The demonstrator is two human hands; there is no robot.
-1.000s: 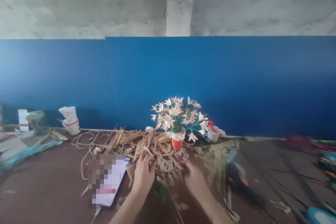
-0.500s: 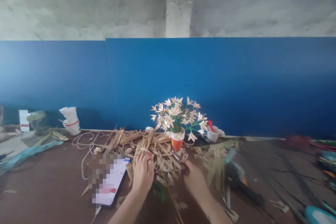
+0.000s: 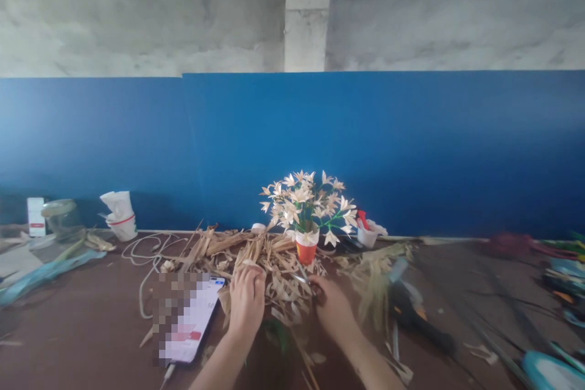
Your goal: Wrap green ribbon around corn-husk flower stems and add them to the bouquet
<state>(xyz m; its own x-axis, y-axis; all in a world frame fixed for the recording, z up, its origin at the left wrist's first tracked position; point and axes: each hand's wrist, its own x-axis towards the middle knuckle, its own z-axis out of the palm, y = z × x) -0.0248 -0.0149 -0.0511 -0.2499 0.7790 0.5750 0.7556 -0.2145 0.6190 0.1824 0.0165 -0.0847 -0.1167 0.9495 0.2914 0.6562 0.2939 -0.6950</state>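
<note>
My right hand is closed around the handles of a pair of scissors, whose blades point left and away from me and stand apart. My left hand is closed, fingers bent, with a pale piece of dried husk at its fingertips. The scissors and the left hand are a short gap apart. Under and beyond both hands spreads a heap of dried husk strips, with cut pieces between them. Just behind the scissors stands a red and white cup holding a bunch of pale handmade flowers.
A phone on a cable lies left of my left hand. To the right lie straw-like fibres and a black glue gun. Farther left are a white cup and a lidded jar. A blue panel rises behind the table.
The scissor blades now show spread apart, and they have shifted slightly left. My left hand has barely moved. The whole view has tilted slightly.
</note>
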